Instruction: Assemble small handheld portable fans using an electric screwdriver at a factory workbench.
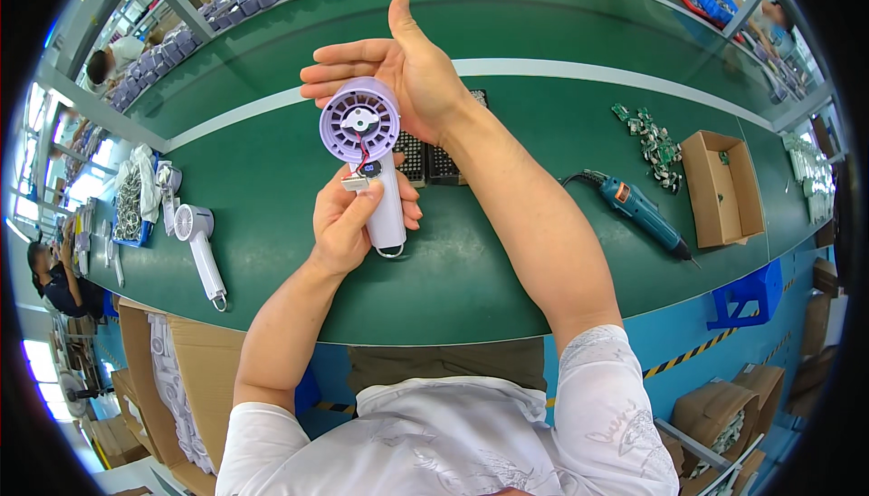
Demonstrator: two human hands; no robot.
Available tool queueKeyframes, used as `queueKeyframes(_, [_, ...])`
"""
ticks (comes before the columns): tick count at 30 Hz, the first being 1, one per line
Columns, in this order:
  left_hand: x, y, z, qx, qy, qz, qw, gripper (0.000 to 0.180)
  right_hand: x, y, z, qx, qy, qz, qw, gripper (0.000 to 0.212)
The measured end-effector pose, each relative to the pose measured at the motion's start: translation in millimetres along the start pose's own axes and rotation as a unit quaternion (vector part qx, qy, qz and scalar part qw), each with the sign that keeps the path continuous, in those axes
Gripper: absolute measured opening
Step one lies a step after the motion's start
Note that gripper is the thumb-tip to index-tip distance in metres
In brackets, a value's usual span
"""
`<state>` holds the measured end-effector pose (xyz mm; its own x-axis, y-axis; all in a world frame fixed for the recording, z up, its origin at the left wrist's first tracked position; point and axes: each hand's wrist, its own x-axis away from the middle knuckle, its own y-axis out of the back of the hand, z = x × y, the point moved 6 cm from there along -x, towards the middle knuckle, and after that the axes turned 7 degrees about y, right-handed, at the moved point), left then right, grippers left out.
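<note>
My left hand (339, 229) grips a purple and white handheld fan (387, 211) by its handle, with the round head pointing away from me. Red and black wires (364, 150) run down from the motor in the middle of the head. They lead toward a small white piece (355, 184) near my left thumb, by a small dark display on the handle. My right hand (421, 80) is open just beyond the fan's head, fingers stretched out to the left and thumb up. Part of its fingers is hidden behind the head; I cannot tell whether they touch it.
Black trays (444, 166) of small parts sit behind my right forearm. To the right lie a teal electric screwdriver (644, 217), a heap of green circuit boards (659, 147) and a cardboard box (724, 190). Another handheld fan (201, 247) and a blue bin (134, 229) are at left.
</note>
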<state>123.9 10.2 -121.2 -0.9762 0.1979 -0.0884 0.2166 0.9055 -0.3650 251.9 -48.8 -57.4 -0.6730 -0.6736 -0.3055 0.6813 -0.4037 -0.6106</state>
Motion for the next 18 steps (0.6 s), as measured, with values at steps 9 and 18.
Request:
queueKeyframes(9, [1, 2, -1, 0.009, -0.013, 0.012, 1.000, 0.041, -2, -3, -3, 0.009, -0.006, 0.002, 1.000, 0.102])
queueKeyframes(18, [-1, -2, 0, 0.013, -0.008, 0.018, 1.000, 0.041, 3, 2, 1, 0.007, -0.004, -0.005, 1.000, 0.102])
